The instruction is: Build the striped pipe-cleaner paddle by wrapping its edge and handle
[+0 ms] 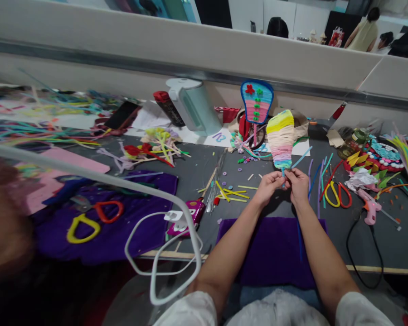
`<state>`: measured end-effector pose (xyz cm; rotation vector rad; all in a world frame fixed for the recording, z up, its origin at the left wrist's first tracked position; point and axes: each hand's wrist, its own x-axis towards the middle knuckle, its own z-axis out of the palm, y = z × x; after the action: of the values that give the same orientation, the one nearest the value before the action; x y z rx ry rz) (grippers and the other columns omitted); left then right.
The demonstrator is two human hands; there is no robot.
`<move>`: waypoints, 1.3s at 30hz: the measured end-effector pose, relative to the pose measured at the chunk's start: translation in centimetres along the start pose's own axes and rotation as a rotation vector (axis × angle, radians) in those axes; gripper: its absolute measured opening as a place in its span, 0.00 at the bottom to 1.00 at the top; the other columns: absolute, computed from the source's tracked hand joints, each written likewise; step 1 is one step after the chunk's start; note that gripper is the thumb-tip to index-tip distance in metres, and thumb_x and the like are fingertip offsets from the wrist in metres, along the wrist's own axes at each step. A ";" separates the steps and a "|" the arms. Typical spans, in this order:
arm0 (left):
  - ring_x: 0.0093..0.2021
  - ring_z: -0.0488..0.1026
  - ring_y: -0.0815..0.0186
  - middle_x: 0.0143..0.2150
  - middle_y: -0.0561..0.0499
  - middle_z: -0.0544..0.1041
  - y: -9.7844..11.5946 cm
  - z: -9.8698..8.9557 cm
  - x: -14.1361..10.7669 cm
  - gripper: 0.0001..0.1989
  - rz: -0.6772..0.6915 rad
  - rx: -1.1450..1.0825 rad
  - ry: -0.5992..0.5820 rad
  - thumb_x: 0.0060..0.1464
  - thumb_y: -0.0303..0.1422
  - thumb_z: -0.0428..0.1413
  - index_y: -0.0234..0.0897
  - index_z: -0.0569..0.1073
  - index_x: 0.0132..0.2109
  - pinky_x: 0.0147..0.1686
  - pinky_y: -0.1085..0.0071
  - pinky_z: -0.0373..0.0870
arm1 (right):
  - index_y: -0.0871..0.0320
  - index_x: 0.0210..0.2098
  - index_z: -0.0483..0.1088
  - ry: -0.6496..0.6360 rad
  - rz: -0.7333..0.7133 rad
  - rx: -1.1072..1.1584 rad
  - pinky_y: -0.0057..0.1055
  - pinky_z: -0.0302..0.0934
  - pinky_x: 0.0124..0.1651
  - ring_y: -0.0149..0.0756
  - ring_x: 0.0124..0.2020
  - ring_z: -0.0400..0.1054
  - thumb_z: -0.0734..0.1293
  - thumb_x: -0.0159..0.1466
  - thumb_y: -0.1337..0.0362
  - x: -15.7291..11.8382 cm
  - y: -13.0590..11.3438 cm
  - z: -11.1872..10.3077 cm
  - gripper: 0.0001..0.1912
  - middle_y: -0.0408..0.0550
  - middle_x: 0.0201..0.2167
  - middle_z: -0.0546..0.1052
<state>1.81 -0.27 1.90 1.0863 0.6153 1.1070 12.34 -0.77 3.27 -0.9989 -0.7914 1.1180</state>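
Both hands meet at the handle of a fan-shaped pipe-cleaner craft (280, 138), striped yellow, cream, pink and blue, held upright over the table. My left hand (271, 184) pinches the thin blue handle from the left. My right hand (298, 182) is closed at the same handle, and a light blue pipe cleaner (302, 157) sticks out above its fingers. The exact grip is partly hidden by the fingers. Behind stands a finished-looking pipe-cleaner fan (257, 102) with a blue rim and a red flower. A purple cloth (272, 249) lies below my forearms.
Red-and-yellow scissors (339, 194) and a pink glue gun (370, 208) lie to the right. A kettle (199, 106) stands at the back. On the left are more scissors (83, 228), a white cable (149, 185) crossing in front, and a blurred hand (7, 222) of another person.
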 end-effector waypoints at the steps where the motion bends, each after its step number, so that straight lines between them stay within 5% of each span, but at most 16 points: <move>1: 0.26 0.70 0.70 0.26 0.48 0.75 0.1 0.0 0.0 0.18 0.009 -0.002 -0.003 0.47 0.44 0.63 0.31 0.74 0.30 0.32 0.73 0.67 | 0.57 0.19 0.64 -0.010 0.024 0.024 0.23 0.49 0.14 0.22 0.11 0.51 0.72 0.49 0.58 0.0 -0.1 0.0 0.14 0.33 0.12 0.61; 11: 0.24 0.69 0.71 0.26 0.49 0.74 -0.1 0.0 0.0 0.18 -0.042 -0.035 0.002 0.48 0.45 0.62 0.32 0.73 0.31 0.29 0.73 0.67 | 0.58 0.25 0.67 -0.049 0.047 0.033 0.22 0.48 0.13 0.22 0.11 0.52 0.73 0.50 0.58 0.0 0.1 -0.1 0.13 0.32 0.12 0.63; 18: 0.23 0.70 0.72 0.24 0.55 0.73 -0.6 0.1 0.3 0.19 -0.007 0.010 0.130 0.40 0.40 0.68 0.33 0.70 0.33 0.29 0.73 0.69 | 0.60 0.22 0.66 0.044 -0.131 -0.047 0.23 0.56 0.25 0.24 0.21 0.59 0.72 0.50 0.61 0.5 0.3 -0.3 0.11 0.37 0.18 0.68; 23: 0.25 0.71 0.71 0.25 0.52 0.75 -0.3 0.2 0.2 0.16 0.036 0.072 0.187 0.41 0.39 0.67 0.32 0.71 0.30 0.31 0.73 0.68 | 0.59 0.24 0.68 0.023 -0.063 -0.051 0.25 0.56 0.26 0.25 0.21 0.59 0.71 0.50 0.58 0.4 0.3 -0.3 0.12 0.37 0.20 0.69; 39: 0.25 0.72 0.69 0.26 0.49 0.75 -0.4 0.2 0.1 0.17 0.001 -0.056 0.039 0.47 0.43 0.64 0.31 0.73 0.30 0.31 0.72 0.70 | 0.57 0.23 0.62 0.001 -0.005 0.106 0.20 0.45 0.13 0.20 0.12 0.51 0.74 0.48 0.58 -0.2 0.0 0.2 0.17 0.33 0.14 0.64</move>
<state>2.18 -0.26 1.66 1.0190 0.6107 1.1424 12.15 -0.92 3.34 -0.9086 -0.7261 1.1435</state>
